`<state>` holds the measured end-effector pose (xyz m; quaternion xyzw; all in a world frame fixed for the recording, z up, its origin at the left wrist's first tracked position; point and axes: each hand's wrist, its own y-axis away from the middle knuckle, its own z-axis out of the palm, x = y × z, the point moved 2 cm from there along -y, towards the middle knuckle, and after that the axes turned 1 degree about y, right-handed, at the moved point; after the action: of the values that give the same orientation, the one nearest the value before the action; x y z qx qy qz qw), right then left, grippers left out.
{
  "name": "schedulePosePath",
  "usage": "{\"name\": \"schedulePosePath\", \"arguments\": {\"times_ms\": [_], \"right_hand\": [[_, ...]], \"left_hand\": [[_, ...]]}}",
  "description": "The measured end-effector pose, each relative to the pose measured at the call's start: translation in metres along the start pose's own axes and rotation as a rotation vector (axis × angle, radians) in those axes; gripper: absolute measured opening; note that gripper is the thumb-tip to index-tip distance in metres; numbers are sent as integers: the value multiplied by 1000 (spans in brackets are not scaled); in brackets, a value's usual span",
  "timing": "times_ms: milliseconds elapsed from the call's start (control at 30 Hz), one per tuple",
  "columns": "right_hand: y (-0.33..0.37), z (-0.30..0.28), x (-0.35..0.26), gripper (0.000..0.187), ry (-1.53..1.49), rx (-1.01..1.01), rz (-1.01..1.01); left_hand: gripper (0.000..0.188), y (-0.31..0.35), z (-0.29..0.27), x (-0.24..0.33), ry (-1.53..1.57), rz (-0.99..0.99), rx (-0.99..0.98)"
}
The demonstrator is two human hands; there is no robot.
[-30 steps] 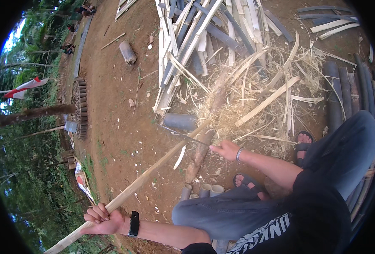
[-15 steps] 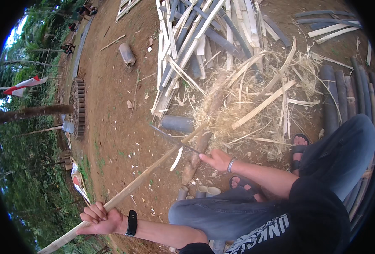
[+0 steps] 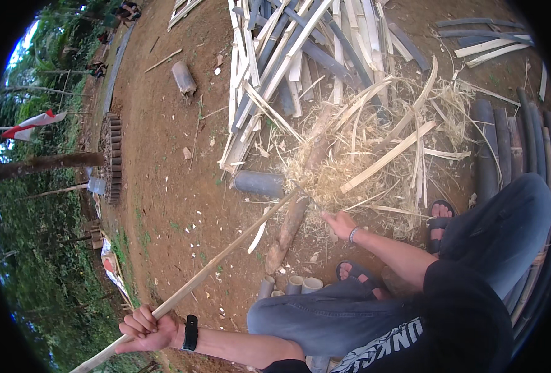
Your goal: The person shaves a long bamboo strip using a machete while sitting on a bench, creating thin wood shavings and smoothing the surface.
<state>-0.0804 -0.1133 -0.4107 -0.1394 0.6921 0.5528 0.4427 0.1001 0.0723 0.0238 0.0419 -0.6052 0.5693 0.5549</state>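
Observation:
My left hand (image 3: 146,329) is closed round the lower part of a long, pale bamboo strip (image 3: 216,258). The strip slants up to the right, its far end over a brown log (image 3: 285,235) at the edge of the shavings. My right hand (image 3: 341,225) grips the handle of a long-bladed knife, seen thin and mostly edge-on. Its blade (image 3: 308,196) reaches up and left to the strip's far end; whether it touches the strip I cannot tell.
Curly bamboo shavings (image 3: 338,177) cover the ground beyond my right hand. Past them lies a heap of split bamboo (image 3: 294,56). A dark bamboo piece (image 3: 259,183) lies left of the log. Bamboo poles (image 3: 502,143) line the right side. Short tubes (image 3: 294,285) stand near my knee.
My right hand has moved right and slightly up, drawing the knife from across the middle of the strip to its far end. The left hand keeps its grip and has shifted slightly.

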Motion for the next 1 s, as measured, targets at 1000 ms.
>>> {"name": "schedulePosePath", "arguments": {"times_ms": [1000], "right_hand": [[14,38,-33,74,157,30,-203]], "left_hand": [[64,1,9,4,47,-56,-48]]}}
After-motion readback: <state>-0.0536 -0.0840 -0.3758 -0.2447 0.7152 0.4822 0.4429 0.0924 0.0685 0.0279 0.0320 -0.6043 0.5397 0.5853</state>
